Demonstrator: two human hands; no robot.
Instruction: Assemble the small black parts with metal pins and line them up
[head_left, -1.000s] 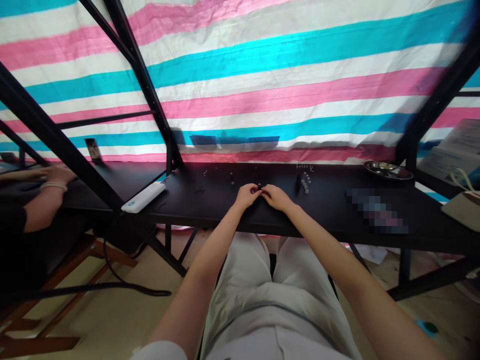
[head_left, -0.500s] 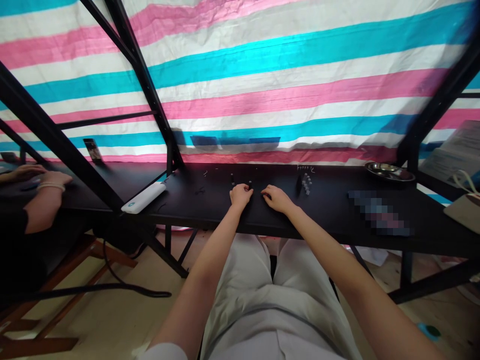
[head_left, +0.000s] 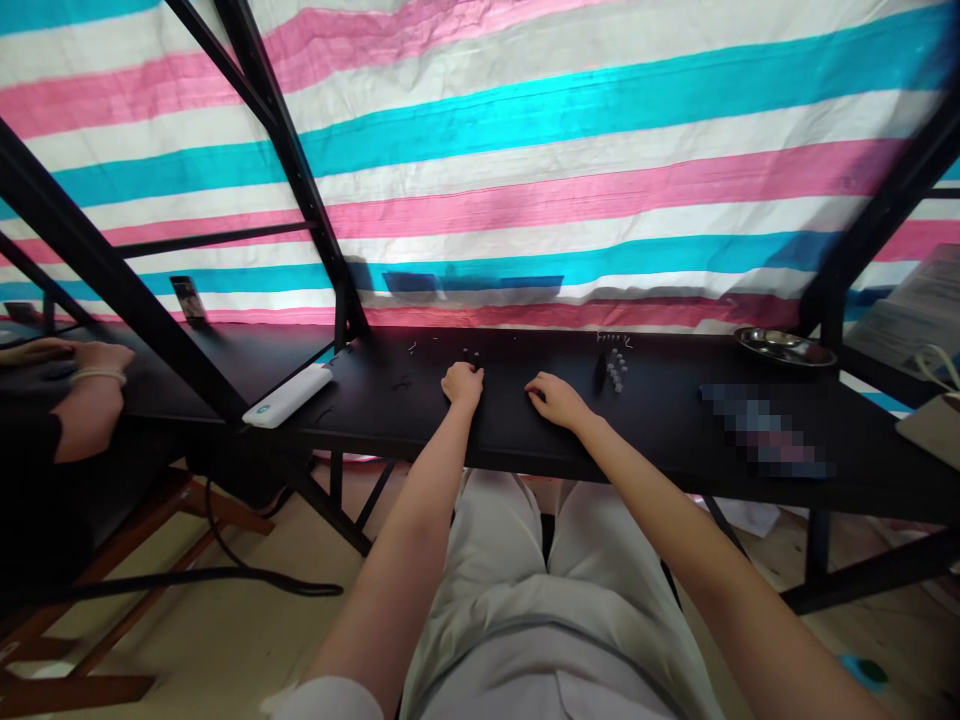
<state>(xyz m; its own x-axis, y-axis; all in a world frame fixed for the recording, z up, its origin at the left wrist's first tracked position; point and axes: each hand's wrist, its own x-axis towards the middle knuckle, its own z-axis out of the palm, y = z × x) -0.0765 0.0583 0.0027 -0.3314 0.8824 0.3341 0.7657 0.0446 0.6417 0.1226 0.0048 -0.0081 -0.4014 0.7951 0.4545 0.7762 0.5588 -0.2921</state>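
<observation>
My left hand (head_left: 462, 385) is closed in a pinch on a small dark piece with a pale round tip (head_left: 476, 356), just above the black table. Right beside it stands a similar small dark piece (head_left: 466, 353); both are too small to name by kind. My right hand (head_left: 561, 401) rests on the table, fingers loosely curled with a gap between thumb and fingers, and nothing visible in them. To its right are a narrow black upright object (head_left: 600, 370) and several small greyish translucent pieces (head_left: 617, 370) in rows. Behind these lies a row of tiny silvery bits (head_left: 613, 338).
A white oblong device (head_left: 289, 396) lies left on the black table (head_left: 390, 415), near a black frame post (head_left: 289, 170). At right are a shiny metal dish (head_left: 784, 347) and a blurred-out item (head_left: 765, 430). Another person's hand (head_left: 101, 358) works at far left.
My left hand has moved left and slightly away from me, bringing its dark piece beside the standing one. My right hand has stayed nearly in place.
</observation>
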